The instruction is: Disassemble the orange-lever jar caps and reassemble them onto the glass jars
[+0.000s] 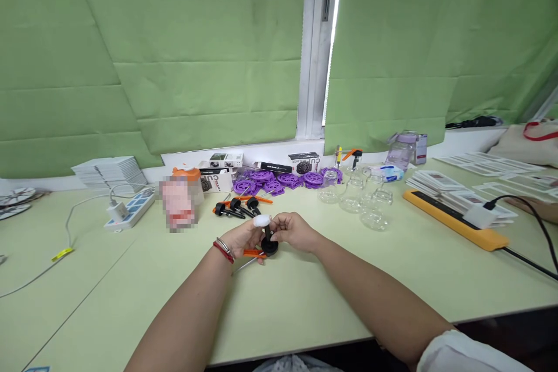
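Close together over the table, both my hands are on a black part with a stem and a round disc at its lower end. My left hand wraps round it from the left. From the right, the fingertips of my right hand pinch its stem. At the top is a white oval piece; whether it belongs to the part or sits on my left thumb, I cannot tell. An orange strip and a thin metal rod stick out below my left hand. Similar black parts lie just behind.
Purple spoked discs are piled by cup-holder boxes at the back. Clear glass vessels stand right of centre. A yellow power strip lies right, a white one left. Another person's arm rests at far right.
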`<state>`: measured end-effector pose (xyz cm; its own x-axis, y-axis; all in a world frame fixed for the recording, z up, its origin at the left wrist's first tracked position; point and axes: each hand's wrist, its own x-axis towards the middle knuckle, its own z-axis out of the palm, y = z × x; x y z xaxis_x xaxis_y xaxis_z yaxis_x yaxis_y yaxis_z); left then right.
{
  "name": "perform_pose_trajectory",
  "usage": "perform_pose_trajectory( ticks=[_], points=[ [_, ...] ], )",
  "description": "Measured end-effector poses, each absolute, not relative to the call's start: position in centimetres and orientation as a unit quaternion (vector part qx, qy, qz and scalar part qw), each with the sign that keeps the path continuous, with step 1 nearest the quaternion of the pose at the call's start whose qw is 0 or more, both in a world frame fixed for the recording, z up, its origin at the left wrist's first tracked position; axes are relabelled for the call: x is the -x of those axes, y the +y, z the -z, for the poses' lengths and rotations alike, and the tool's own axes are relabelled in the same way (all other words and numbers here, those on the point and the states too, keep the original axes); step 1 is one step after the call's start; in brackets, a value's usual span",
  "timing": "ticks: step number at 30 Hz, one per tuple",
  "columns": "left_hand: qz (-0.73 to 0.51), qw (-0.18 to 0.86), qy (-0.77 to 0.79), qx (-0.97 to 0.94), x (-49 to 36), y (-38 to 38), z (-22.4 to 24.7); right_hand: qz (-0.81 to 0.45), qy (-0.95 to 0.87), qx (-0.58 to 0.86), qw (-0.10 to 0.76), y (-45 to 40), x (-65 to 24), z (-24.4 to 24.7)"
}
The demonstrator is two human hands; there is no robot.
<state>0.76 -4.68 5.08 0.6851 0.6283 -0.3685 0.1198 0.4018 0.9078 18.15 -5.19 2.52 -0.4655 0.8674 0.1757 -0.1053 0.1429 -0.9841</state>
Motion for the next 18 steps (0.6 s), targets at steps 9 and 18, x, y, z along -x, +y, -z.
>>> perform_pose_trajectory(
  ticks=[9,18],
  points=[
    [-0.16,0.76,0.35,-0.523,-0.82,-5.22,-5.82,-0.578,-0.635,0.293,0.42,-5.26,-18.27,-2.79],
    [-0.163,0.769,0.338,-0.518,-0.76,-4.99,-5.58,-0.574,-0.636,0.296,0.423,-5.27,-18.21,-2.81]
  ],
)
